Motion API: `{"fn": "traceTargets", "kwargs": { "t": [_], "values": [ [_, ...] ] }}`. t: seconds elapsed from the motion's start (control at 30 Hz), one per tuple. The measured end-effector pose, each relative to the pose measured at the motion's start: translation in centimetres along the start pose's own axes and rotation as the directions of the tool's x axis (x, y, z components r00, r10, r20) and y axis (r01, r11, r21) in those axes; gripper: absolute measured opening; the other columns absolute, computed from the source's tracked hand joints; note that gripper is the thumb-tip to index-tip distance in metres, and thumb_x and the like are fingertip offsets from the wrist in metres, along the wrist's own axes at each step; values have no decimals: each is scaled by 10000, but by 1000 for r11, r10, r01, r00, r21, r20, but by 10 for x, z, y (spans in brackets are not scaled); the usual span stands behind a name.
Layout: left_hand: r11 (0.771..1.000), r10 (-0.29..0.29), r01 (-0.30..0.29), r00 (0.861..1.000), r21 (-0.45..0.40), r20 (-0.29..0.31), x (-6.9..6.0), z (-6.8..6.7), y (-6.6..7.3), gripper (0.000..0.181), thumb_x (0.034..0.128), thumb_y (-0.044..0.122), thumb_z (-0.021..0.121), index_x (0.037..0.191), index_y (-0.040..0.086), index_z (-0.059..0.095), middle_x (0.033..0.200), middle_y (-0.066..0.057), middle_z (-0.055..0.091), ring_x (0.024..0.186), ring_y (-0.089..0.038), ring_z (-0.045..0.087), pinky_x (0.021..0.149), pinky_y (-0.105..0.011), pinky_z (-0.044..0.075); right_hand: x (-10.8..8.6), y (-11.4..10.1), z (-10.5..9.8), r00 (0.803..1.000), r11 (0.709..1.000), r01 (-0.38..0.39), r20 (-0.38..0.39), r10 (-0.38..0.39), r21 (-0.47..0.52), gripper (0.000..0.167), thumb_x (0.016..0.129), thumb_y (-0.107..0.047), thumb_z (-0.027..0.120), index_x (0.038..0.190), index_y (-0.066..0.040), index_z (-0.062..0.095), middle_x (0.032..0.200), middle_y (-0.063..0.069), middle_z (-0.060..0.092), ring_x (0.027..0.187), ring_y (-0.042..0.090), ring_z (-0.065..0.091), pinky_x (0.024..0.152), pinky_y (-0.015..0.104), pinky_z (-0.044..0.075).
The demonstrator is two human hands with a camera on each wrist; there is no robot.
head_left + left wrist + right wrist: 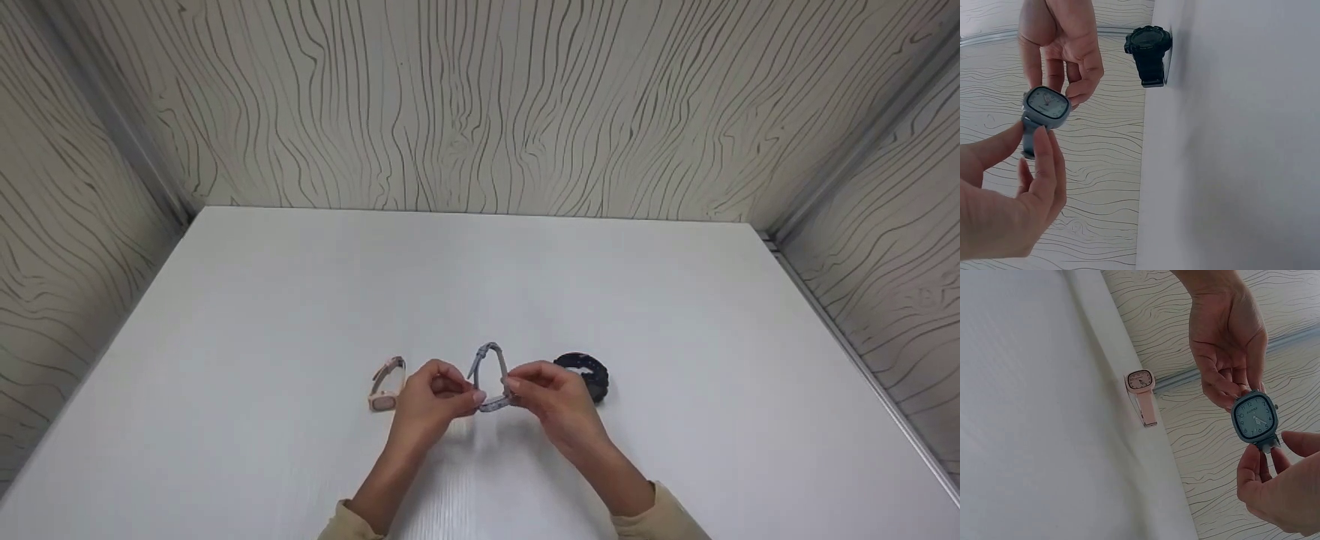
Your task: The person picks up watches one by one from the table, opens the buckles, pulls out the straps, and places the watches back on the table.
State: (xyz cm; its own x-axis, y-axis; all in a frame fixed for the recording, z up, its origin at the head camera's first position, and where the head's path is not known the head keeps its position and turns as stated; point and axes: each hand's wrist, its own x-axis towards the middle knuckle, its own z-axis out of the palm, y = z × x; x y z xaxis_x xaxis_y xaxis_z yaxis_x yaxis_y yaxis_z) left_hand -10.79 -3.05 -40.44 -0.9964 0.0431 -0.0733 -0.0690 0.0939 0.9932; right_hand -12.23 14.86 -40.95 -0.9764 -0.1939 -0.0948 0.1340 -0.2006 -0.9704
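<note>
Above the table, both hands hold a blue-grey wristwatch [493, 406] with a rounded-square dial, its strap standing up as a loop. Thumb and fingers of the left hand [431, 403] pinch its left side. From the other side, the right hand [561, 399] grips it near where strap and case meet. Both wrist views show the dial face of this wristwatch [1255, 417]. A pink wristwatch [382, 403] rests on the table just left of the left hand. Partly hidden behind the right hand is a black wristwatch [596, 379].
A white table [480, 285] spreads around the hands. Wood-grain patterned panels [457, 105] enclose it at the back and both sides, with grey metal strips [120, 112] at the corners.
</note>
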Motion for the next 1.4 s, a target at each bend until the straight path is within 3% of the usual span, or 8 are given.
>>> {"fn": "traceTargets", "kwargs": {
  "t": [0.23, 0.7, 0.97, 1.2, 1.4],
  "values": [
    [1000, 6, -6, 1000, 11, -3, -3, 1, 6, 379, 752, 67, 731, 1039, 2, 494, 827, -80, 654, 772, -196, 644, 720, -334, 522, -1, -3, 0, 999, 996, 37, 7, -37, -75, 268, 811, -36, 671, 1027, 97, 584, 923, 122, 586, 849, 191, 578, 796, 283, 498],
    [990, 131, -134, 990, 54, 49, -6, -4, 11, 282, 769, 72, 719, 1030, 41, 617, 893, -50, 633, 859, -192, 605, 781, -356, 499, -4, -12, -3, 990, 984, 112, 96, -99, -141, 358, 806, -22, 669, 1098, 152, 557, 976, 138, 581, 913, 208, 557, 844, 297, 479],
    [985, 163, -166, 985, 51, 53, -6, -4, 13, 262, 754, 35, 724, 998, 48, 627, 927, -44, 623, 902, -206, 597, 801, -328, 498, -5, -18, -3, 973, 967, 183, 174, -152, -176, 293, 802, -7, 667, 1057, 117, 593, 961, 135, 591, 959, 284, 540, 850, 348, 474],
    [987, 152, -155, 986, 43, 63, -5, -3, 13, 248, 750, -17, 706, 974, 61, 632, 932, -38, 611, 918, -203, 583, 803, -256, 495, -4, -18, -5, 958, 962, 227, 210, -193, -150, 306, 785, 1, 680, 1042, 134, 584, 993, 267, 554, 939, 267, 544, 818, 334, 491],
    [986, 164, -165, 984, 17, 72, -6, -2, 13, 245, 743, -45, 695, 960, 52, 633, 925, -51, 608, 912, -212, 583, 792, -238, 496, -4, -16, -7, 937, 956, 271, 258, -236, -109, 274, 778, 20, 679, 1021, 118, 598, 997, 225, 576, 949, 307, 551, 806, 337, 502]
  ]
}}
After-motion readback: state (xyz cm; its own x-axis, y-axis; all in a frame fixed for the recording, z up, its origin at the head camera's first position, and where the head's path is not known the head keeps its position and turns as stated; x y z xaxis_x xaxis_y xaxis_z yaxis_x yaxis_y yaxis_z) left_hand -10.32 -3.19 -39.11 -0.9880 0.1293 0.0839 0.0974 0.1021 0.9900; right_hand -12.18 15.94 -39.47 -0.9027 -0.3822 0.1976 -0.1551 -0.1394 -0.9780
